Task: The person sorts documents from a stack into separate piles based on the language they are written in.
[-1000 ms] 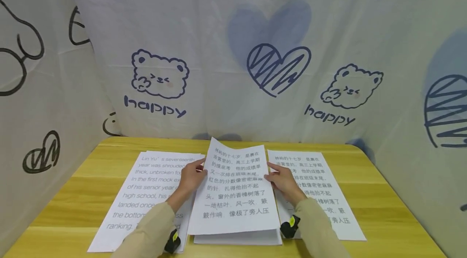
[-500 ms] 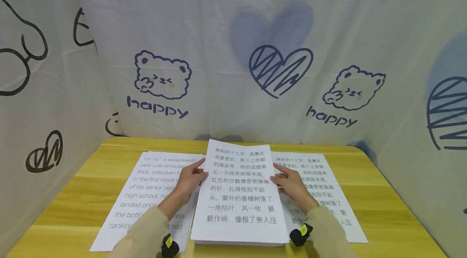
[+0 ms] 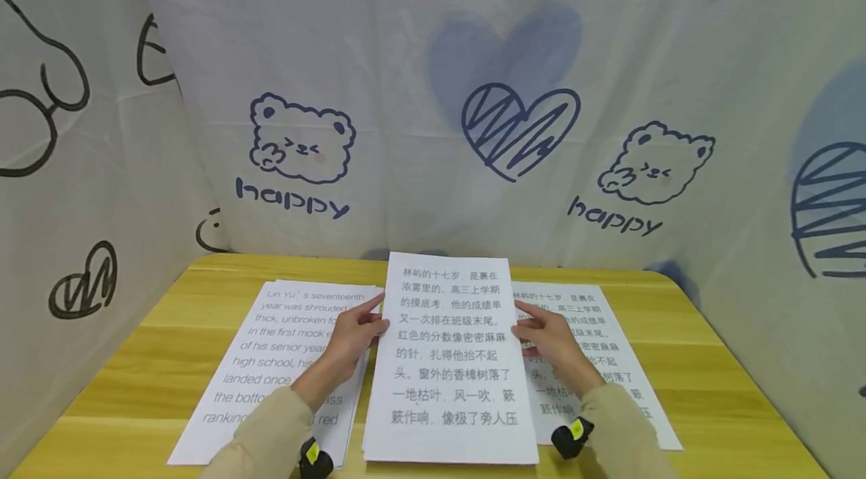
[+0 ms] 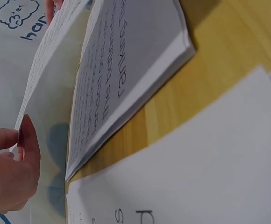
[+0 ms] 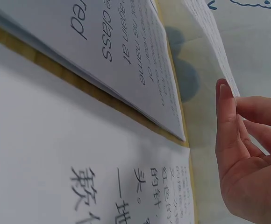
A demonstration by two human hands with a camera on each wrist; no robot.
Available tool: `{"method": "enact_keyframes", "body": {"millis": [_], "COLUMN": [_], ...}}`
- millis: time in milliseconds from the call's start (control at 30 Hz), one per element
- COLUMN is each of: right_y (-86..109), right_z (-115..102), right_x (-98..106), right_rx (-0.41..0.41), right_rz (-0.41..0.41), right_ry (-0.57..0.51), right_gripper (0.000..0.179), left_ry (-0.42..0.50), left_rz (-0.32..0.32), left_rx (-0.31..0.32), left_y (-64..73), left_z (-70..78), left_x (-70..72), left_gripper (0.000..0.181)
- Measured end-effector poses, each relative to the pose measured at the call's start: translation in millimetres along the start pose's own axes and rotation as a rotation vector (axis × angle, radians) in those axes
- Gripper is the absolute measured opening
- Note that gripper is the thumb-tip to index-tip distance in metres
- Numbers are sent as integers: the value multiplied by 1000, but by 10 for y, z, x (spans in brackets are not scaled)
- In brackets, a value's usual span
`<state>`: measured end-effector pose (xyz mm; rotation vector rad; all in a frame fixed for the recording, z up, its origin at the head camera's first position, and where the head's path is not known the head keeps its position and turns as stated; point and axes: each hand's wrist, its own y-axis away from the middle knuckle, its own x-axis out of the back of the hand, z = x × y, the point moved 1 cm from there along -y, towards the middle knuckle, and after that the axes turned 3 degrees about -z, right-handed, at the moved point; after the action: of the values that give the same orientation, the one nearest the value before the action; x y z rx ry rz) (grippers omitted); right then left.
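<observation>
The printed sheet [image 3: 449, 359] is in the air above the middle stack [image 4: 121, 70], a visible gap between them in both wrist views. Its long axis runs away from the person toward the wall hanging [image 3: 433, 186], first text line at the far end, printed face up and readable from the near side. The left hand [image 3: 348, 340] pinches its left long edge and the right hand [image 3: 551, 344] its right, each grip closed to the paper's thickness. English pages [image 3: 257, 381] and Chinese pages [image 3: 619, 366] flank it on the bench [image 3: 717, 381].
</observation>
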<state>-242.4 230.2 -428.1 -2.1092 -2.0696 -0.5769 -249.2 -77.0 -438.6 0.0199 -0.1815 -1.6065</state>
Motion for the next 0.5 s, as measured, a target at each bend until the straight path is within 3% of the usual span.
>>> {"method": "enact_keyframes", "body": {"millis": [500], "right_y": [-125], "right_z": [61], "right_x": [320], "right_rx": [-26], "right_rz": [1], "right_ry": [84], "right_gripper": [51], "left_ry": [51], "left_rz": [19], "left_rx": [47], "left_y": [-59], "left_z": [-1], "left_x": [-380], "left_gripper": [54]}}
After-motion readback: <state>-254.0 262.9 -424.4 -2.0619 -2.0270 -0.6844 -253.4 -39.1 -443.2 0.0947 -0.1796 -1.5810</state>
